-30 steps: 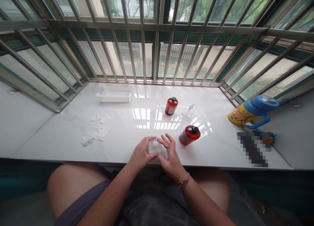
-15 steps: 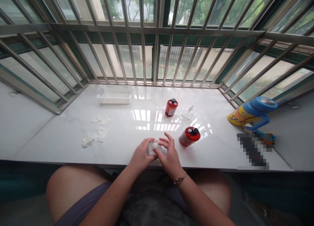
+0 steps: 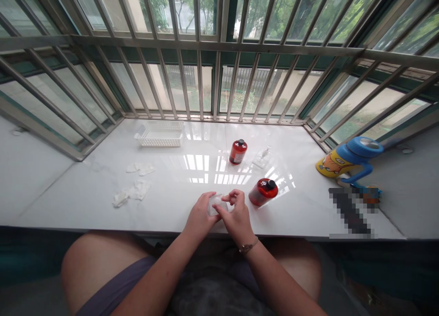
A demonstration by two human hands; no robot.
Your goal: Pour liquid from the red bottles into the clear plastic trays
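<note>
Landmark: the tipped red bottle (image 3: 263,191), which lay on its side on the sill (image 3: 178,172). Your clear bottle (image 3: 213,205) was just left of it, nearer to you and not touching it, over the sill's near edge. I couldn't tell if its base rested on the sill or hung just above it. Your left hand (image 3: 198,216) was wrapped round the body, with the fingers clenched on it from the left. Your right hand (image 3: 237,219) sat between the clear bottle and the tipped red bottle. Its thumb and forefinger were pinched on the clear bottle's top and the other fingers were curled in loosely. My read: you were mid-step on the cap or nozzle, one hand bracing and the other working the top. The cap was hidden under your fingertips, so I couldn't say whether it was on, loose or off. The next move probably called for a steady left grip, a small controlled turn or pull from the right pinch, and the bottle kept upright, as it looked light and easy to squeeze. It also called for watching the right wrist, since the tipped red bottle lay near it and could roll if bumped. Around the landmark, an upright red bottle (image 3: 238,152) stood behind it and slightly left, and a small clear pump (image 3: 262,157) lay directly behind it. A white basket (image 3: 159,134) sat far behind it to the left, white wipes (image 3: 132,192) were well to its left, and a blue and yellow torch (image 3: 350,159) was well to its right.
</note>
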